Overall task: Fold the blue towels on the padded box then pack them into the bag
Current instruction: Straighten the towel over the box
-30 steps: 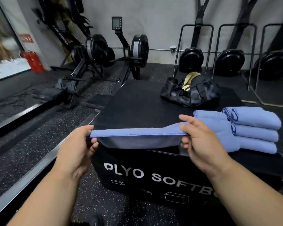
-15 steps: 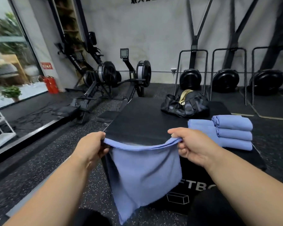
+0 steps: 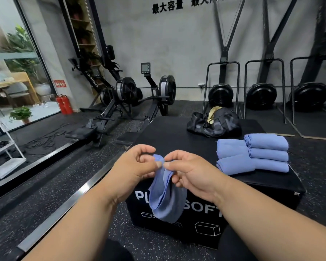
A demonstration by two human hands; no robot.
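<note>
Since half a second ago the left hand (image 3: 137,164) and right hand (image 3: 191,171) have come together, both pinching the blue towel (image 3: 166,198), which hangs doubled before the padded box's (image 3: 169,132) front edge. Folded towels (image 3: 267,153) sit at its right edge, the black duffel bag (image 3: 215,125) at its far edge.

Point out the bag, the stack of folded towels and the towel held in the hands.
bag (image 3: 220,127), head view, on its black side panel.
stack of folded towels (image 3: 267,153), head view, on the middle towel's front.
held towel (image 3: 167,200), head view, on the hanging cloth below the hands.
</note>
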